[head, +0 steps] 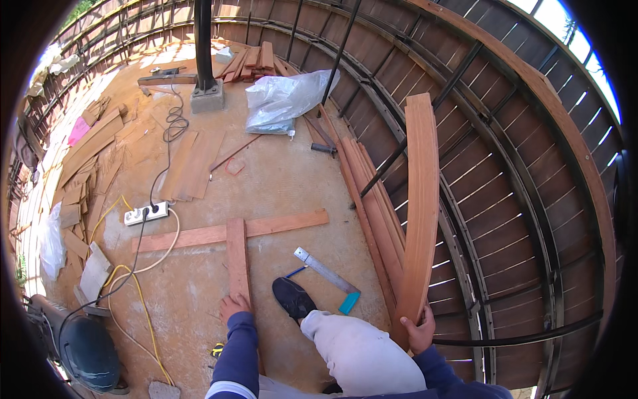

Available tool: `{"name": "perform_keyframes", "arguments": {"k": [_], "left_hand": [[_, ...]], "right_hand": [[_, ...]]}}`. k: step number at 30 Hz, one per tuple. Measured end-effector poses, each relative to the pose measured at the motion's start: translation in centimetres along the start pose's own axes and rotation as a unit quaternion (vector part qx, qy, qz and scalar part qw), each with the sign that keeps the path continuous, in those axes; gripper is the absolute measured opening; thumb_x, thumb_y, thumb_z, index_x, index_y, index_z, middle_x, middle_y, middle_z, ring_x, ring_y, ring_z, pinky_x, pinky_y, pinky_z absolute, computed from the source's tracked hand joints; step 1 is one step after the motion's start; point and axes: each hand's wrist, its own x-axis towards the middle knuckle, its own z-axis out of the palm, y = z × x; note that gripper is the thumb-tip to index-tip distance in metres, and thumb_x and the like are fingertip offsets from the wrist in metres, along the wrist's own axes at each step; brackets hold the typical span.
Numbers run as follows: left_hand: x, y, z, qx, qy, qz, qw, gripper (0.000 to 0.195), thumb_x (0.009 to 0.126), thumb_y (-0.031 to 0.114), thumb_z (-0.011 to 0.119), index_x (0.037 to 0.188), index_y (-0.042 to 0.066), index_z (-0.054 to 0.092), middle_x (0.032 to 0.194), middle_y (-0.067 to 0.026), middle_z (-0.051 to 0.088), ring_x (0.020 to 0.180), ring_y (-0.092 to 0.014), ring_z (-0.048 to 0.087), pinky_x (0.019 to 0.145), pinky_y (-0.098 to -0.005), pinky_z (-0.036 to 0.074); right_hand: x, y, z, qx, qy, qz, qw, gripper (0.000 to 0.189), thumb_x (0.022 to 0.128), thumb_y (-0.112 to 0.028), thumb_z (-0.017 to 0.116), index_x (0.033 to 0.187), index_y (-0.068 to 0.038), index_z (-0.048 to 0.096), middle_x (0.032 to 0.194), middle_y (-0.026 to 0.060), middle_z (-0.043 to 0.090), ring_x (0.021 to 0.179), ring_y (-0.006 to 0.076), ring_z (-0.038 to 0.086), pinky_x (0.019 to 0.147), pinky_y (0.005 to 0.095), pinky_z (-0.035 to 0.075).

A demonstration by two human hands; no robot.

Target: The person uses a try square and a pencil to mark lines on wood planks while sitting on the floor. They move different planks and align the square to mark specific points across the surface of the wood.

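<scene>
My right hand (420, 330) grips the near end of a long wooden plank (421, 199) that stands raised on my right, thumb on its face. Near the middle, my left hand (234, 306) rests on a shorter board (237, 264), fingers over its left edge; whether it grips the board is hard to tell. This board's far end lies across another wooden board (189, 237) on the floor. Between my hands, beside my dark shoe, lie a try square (331, 274) with a teal handle and a blue pen or pencil (297, 272).
More planks (371, 199) lie along the slatted wall at right, with a hammer (324, 148) nearby. A white power strip (146, 213) with trailing cords, wood offcuts (75, 199) and a dark power tool (87, 349) are at left. A black post (203, 50) stands farther off.
</scene>
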Motion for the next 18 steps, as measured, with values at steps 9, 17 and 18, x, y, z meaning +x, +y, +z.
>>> {"name": "perform_keyframes", "arguments": {"k": [9, 17, 18], "left_hand": [[-0.6, 0.6, 1.3, 0.034, 0.001, 0.010, 0.999, 0.043, 0.092, 0.046, 0.052, 0.102, 0.005, 0.061, 0.109, -0.0181, 0.061, 0.103, -0.038, 0.060, 0.088, -0.0534, 0.045], [-0.1, -0.1, -0.5, 0.065, -0.017, -0.009, 0.998, 0.044, 0.090, 0.048, 0.054, 0.103, 0.007, 0.062, 0.110, -0.0146, 0.061, 0.107, -0.036, 0.058, 0.092, -0.0527, 0.042], [0.0, 0.1, -0.8, 0.062, -0.016, -0.010, 0.998, 0.044, 0.090, 0.048, 0.055, 0.104, 0.008, 0.062, 0.111, -0.0146, 0.061, 0.107, -0.036, 0.058, 0.092, -0.0529, 0.042]], "right_hand": [[-2.0, -0.2, -3.6, -0.044, -0.012, 0.009, 0.999, 0.051, 0.075, -0.007, 0.080, 0.118, 0.004, 0.053, 0.110, 0.0105, 0.063, 0.102, 0.0170, 0.060, 0.090, 0.0331, 0.049], [-2.1, 0.6, -3.3, -0.046, 0.064, -0.036, 0.996, 0.052, 0.081, -0.007, 0.077, 0.124, 0.003, 0.049, 0.112, 0.0100, 0.059, 0.105, 0.0176, 0.057, 0.094, 0.0325, 0.045], [-1.6, 0.6, -3.0, -0.042, 0.069, -0.037, 0.996, 0.052, 0.081, -0.006, 0.077, 0.124, 0.003, 0.049, 0.113, 0.0102, 0.059, 0.106, 0.0178, 0.057, 0.094, 0.0327, 0.045]]}}
